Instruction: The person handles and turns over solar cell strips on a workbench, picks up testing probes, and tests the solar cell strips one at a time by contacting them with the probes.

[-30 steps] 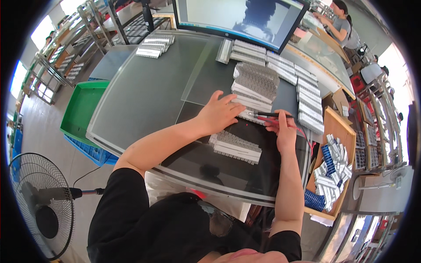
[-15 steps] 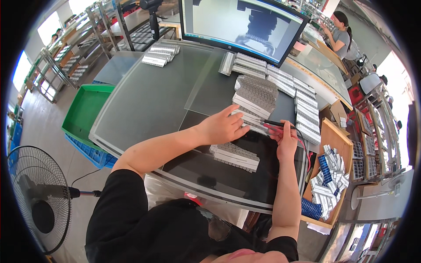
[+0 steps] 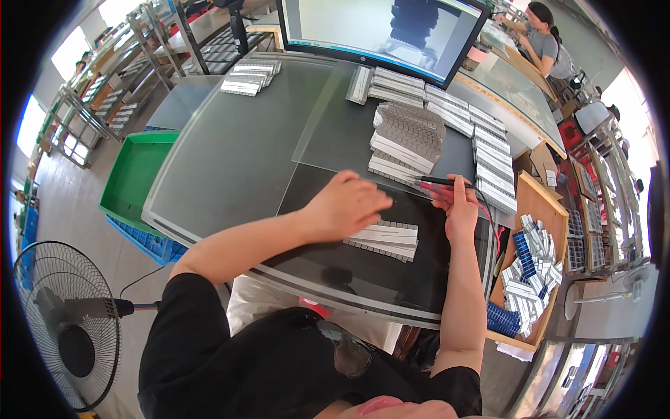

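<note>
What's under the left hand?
Beneath the left hand, the near pile of toothed strips shows partly, on the dark tabletop; whatever the hand covers is hidden.

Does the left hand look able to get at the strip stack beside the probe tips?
Likely yes: the left hand is near the strip stack, bare tabletop between; probes in the right hand crowd only one corner.

Near the centre, the stacked strips (image 3: 405, 148) alternate white bands with grey, tooth-patterned rows; the lower strips (image 3: 384, 234) repeat that pattern. Right of centre, one probe (image 3: 437, 180) is black, the other probe (image 3: 438, 189) red. At left, the tray (image 3: 139, 176) is plain green, the crate (image 3: 150, 241) blue. Lower right, the wooden box (image 3: 542, 199) is tan.
</note>
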Tool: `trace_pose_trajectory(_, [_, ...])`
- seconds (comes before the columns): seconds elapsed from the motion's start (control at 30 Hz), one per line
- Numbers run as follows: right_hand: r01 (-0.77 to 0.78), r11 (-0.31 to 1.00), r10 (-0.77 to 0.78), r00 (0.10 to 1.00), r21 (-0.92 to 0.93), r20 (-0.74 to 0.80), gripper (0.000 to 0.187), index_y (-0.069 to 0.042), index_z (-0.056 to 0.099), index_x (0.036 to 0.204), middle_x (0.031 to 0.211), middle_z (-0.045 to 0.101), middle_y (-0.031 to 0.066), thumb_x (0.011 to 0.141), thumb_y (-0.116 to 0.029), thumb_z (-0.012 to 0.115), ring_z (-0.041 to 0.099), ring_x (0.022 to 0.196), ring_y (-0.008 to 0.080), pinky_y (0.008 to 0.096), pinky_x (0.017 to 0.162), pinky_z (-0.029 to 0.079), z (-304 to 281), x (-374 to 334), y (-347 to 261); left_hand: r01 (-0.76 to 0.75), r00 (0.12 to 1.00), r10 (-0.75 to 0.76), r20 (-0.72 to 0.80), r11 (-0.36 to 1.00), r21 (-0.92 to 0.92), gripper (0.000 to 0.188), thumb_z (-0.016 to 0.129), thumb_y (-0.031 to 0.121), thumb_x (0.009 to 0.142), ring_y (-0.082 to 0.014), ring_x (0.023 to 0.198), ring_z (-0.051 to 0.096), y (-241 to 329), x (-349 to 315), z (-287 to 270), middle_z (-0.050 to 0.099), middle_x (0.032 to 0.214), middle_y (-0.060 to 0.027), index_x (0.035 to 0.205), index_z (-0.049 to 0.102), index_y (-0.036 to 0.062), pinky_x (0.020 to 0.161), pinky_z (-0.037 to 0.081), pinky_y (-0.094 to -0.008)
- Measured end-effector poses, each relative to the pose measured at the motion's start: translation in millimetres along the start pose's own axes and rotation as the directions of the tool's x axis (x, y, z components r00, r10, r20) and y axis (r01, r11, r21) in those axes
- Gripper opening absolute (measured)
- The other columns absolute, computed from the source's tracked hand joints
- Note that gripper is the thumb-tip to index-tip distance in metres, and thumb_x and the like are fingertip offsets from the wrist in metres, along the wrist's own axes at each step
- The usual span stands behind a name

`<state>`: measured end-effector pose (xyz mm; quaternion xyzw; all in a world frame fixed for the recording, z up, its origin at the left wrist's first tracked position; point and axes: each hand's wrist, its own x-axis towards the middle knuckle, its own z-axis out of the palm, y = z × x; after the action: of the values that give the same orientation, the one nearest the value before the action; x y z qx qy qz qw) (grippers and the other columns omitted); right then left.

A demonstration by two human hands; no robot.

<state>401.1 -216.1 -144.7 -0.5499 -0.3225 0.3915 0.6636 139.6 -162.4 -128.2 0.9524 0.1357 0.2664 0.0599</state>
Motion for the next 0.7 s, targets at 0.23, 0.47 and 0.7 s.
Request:
trace_pose_trajectory(0.23, [0.023,1.0,-0.023,0.999,0.014,-0.048,0.033,-0.001,0.053,0.105,0.087,0.06,0.0127,0.095,-0.032,0.047,0.065,0.069,0.0193,0.026,0.055,0.053,-3.7,0.3,0.2,0.115,0.992,-0.109,-0.07,0.988,0.102,0.041,0.062,0.025,0.081,-0.0198,0.114,0.047,-41.4,35.7,32.0,0.056,0.118,-0.002,0.119,0.052,0.0116,0.091,0.033,-0.0386])
trace_pose_trajectory(0.47, [0.015,1.0,-0.013,0.998,0.025,-0.064,0.034,-0.001,0.053,0.104,0.085,0.059,0.0121,0.095,-0.034,0.047,0.065,0.066,0.0199,0.026,0.053,0.052,-5.2,-0.7,-4.5,0.105,0.995,-0.104,-0.012,0.991,0.081,0.045,0.067,0.023,0.077,-0.0186,0.106,0.05,-42.9,32.8,31.8,0.057,0.11,-0.0015,0.119,0.051,0.0139,0.093,0.031,-0.0381])
trace_pose_trajectory(0.7, [0.025,0.998,-0.02,0.995,0.054,-0.096,0.032,-0.001,0.053,0.103,0.084,0.059,0.0119,0.095,-0.032,0.047,0.064,0.063,0.0199,0.0258,0.051,0.052,-7.1,1.9,-5.7,0.104,0.993,-0.104,-0.047,0.995,-0.008,0.045,0.068,0.023,0.077,-0.0185,0.104,0.052,-43.3,37.6,16.4,0.058,0.107,-0.0019,0.119,0.053,0.0142,0.096,0.03,-0.0378])
